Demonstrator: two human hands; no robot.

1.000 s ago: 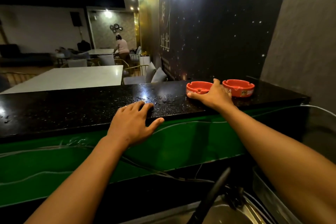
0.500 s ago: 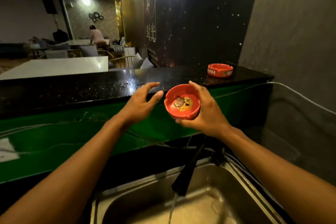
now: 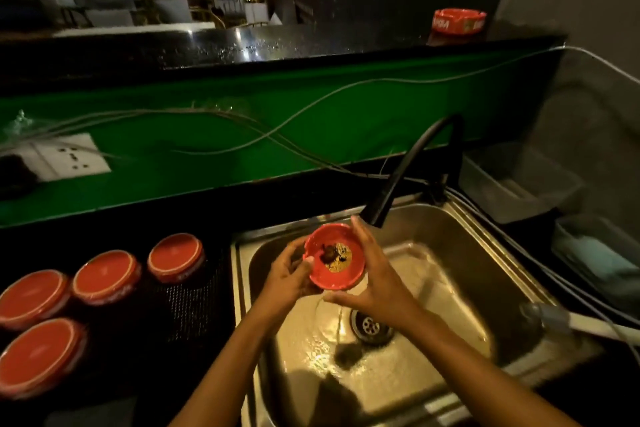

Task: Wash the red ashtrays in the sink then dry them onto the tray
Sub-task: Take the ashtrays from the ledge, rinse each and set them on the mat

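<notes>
Held over the sink (image 3: 457, 246) in both hands: a red ashtray (image 3: 334, 258), tilted toward the camera, ash and dark scraps in its bowl. Left hand (image 3: 289, 279) curled under the rim at 9 o'clock, thumb on the edge; right hand (image 3: 372, 279) clasped the 3 o'clock side, fingers spread. Just beyond at 1 o'clock, a black tap (image 3: 412, 166); possibly a thin stream falling near the drain (image 3: 370, 326). At 9 o'clock, four ashtrays (image 3: 104, 276) upside down on a dark tray (image 3: 194, 302). One more ashtray (image 3: 459, 21) on the counter (image 3: 277, 45) at 1 o'clock.
</notes>
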